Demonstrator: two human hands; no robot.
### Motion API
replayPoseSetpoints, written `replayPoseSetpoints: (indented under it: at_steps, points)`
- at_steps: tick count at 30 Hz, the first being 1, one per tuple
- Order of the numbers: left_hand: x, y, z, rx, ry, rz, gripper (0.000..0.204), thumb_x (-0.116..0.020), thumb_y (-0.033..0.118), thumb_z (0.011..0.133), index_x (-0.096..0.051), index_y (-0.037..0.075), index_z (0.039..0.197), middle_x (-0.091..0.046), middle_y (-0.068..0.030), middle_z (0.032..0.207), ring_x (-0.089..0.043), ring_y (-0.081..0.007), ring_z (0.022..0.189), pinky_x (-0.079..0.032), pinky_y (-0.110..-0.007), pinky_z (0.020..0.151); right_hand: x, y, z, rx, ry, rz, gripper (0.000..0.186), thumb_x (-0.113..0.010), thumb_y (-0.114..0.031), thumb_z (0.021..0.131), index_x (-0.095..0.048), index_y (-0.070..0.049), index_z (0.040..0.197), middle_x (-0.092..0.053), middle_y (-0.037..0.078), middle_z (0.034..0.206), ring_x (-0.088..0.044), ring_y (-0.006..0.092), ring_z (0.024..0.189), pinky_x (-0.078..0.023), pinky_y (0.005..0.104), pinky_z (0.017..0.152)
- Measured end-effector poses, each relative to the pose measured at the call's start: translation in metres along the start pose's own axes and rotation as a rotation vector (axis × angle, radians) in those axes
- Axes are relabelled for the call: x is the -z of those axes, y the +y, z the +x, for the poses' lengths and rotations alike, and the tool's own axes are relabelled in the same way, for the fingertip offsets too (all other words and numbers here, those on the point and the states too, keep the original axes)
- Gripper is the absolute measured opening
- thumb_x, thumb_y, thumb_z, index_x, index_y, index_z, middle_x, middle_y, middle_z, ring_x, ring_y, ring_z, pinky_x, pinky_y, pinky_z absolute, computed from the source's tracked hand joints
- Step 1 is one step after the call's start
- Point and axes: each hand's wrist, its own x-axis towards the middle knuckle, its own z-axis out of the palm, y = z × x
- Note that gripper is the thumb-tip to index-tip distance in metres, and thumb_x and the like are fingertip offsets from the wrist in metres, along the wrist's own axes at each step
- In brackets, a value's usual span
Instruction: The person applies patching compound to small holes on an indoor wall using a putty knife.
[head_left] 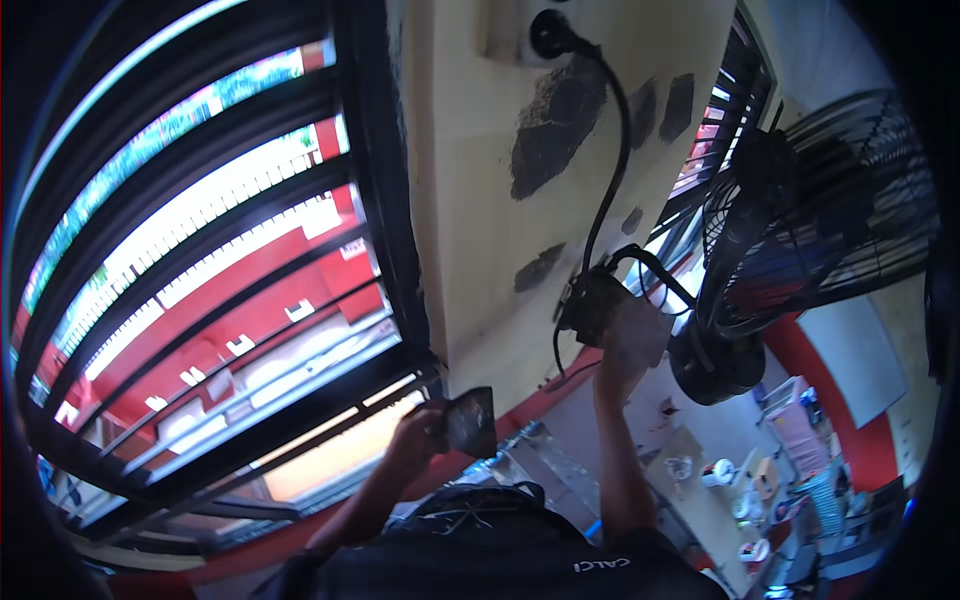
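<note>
My left hand (412, 440) is closed on the edge of a dark, flat, squarish piece (470, 422), held beside the lower end of the window frame. My right hand (618, 372) is raised to the wall, its fingers partly hidden behind a pale, flat, squarish piece (648, 332) that it appears to grip. Right by that piece is a black box (592, 303) with cables, low on the wall. A thick black cable (624, 150) runs from the box up to a plug (551, 35) at a wall socket.
A black wall fan (800, 210) with a wire cage juts out close to my right hand. Dark patches (560, 130) mark the cream wall. A barred window (200, 270) fills the left. Below right, a table (690, 480) carries containers and clutter.
</note>
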Motion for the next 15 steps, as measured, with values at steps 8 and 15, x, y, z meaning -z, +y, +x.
replayPoseSetpoints:
  at_steps: [8, 15]
  points:
    - [-0.022, 0.023, 0.005, -0.032, -0.178, -0.098, 0.025, -0.051, 0.019, 0.084, -0.049, 0.005, 0.104, -0.050, -0.0047, 0.080, -0.053, -0.0128, 0.066, -0.040, -0.025, 0.052, 0.081, 0.021, -0.080, 0.078, -0.210, -0.141, 0.026, -0.067, -0.021, 0.076, -0.062, -0.003, 0.094, -0.057, 0.009, 0.091, -0.059, 0.0254, 0.084, -0.049, 0.0332, 0.070]
    - [-0.020, 0.016, 0.000, -0.513, -0.277, 0.829, 0.037, -0.064, -0.001, 0.078, -0.049, 0.001, 0.112, -0.055, -0.0070, 0.090, -0.061, -0.0173, 0.084, -0.050, -0.031, 0.077, 0.091, 0.009, -0.080, 0.230, -0.420, 0.034, 0.042, -0.067, -0.025, 0.075, -0.059, 0.005, 0.103, -0.057, 0.018, 0.107, -0.058, 0.0243, 0.097, -0.046, 0.0337, 0.084]
